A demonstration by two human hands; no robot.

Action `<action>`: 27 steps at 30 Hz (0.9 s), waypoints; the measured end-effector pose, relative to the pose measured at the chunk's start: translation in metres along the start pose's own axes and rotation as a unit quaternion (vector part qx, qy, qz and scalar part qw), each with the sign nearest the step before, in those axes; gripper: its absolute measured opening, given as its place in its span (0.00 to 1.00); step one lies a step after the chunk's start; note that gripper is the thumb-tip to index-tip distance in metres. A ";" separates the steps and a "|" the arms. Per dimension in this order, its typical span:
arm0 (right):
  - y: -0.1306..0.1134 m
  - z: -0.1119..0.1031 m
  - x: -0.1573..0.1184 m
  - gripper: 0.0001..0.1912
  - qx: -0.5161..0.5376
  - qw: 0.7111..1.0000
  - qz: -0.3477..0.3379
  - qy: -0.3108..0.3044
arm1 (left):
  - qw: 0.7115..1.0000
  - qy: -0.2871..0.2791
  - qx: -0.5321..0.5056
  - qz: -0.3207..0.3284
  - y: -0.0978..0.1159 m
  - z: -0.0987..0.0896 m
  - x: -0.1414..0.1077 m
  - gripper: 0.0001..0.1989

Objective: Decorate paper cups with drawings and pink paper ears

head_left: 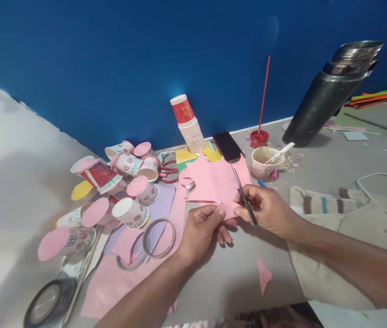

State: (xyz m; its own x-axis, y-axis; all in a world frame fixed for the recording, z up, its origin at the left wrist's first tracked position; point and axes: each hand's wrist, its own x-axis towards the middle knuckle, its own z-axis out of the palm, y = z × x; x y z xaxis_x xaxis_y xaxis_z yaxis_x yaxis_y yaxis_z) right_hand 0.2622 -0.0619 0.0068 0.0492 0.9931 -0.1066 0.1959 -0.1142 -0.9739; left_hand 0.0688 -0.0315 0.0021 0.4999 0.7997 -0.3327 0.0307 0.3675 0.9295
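A small piece of pink paper (pixel 229 211) is pinched between the thumb and fingers of my left hand (pixel 202 228). My right hand (pixel 268 209) grips a pair of scissors (pixel 247 206) with dark handles, blades pointing up and away. The right thumb and fingertips also touch the right edge of that pink piece. Just beyond both hands lies a larger pink sheet (pixel 210 180) with cut edges. A pink paper scrap (pixel 263 275) rests on the table below my right hand.
Several decorated paper cups (pixel 130 213) with pink discs crowd the left, near tape rings (pixel 159 238). Behind stand a cup stack (pixel 187 120), a phone (pixel 227 146), a red paint pot (pixel 259 138), a paper cup with a marker (pixel 265 164) and a dark flask (pixel 326 98). Cloth (pixel 316 246) lies right.
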 end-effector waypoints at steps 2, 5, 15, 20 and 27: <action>0.001 0.000 0.001 0.11 -0.001 1.000 0.000 0.002 | 1.000 0.003 0.004 -0.003 0.001 0.000 -0.001 0.27; 0.002 -0.001 0.002 0.12 -0.007 1.000 -0.001 0.000 | 1.000 0.005 0.003 -0.007 0.000 0.000 -0.001 0.27; 0.002 0.000 0.003 0.13 0.009 1.000 0.018 -0.009 | 0.999 -0.009 0.002 -0.035 0.001 0.001 -0.002 0.28; 0.003 0.000 0.003 0.13 0.040 0.999 0.024 -0.020 | 0.999 -0.015 -0.013 -0.041 0.002 0.002 -0.002 0.28; 0.005 -0.001 0.002 0.13 0.091 0.994 0.043 -0.050 | 0.998 -0.020 -0.045 -0.035 -0.002 0.001 0.000 0.26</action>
State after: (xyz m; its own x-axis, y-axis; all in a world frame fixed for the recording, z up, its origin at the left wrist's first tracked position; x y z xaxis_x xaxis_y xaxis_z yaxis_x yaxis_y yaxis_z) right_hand 0.2642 -0.0605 0.0014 -0.0421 0.9788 -0.2007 0.0136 -0.2003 -0.9796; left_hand 0.0696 -0.0329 0.0000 0.5336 0.7514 -0.3882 -0.0102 0.4647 0.8854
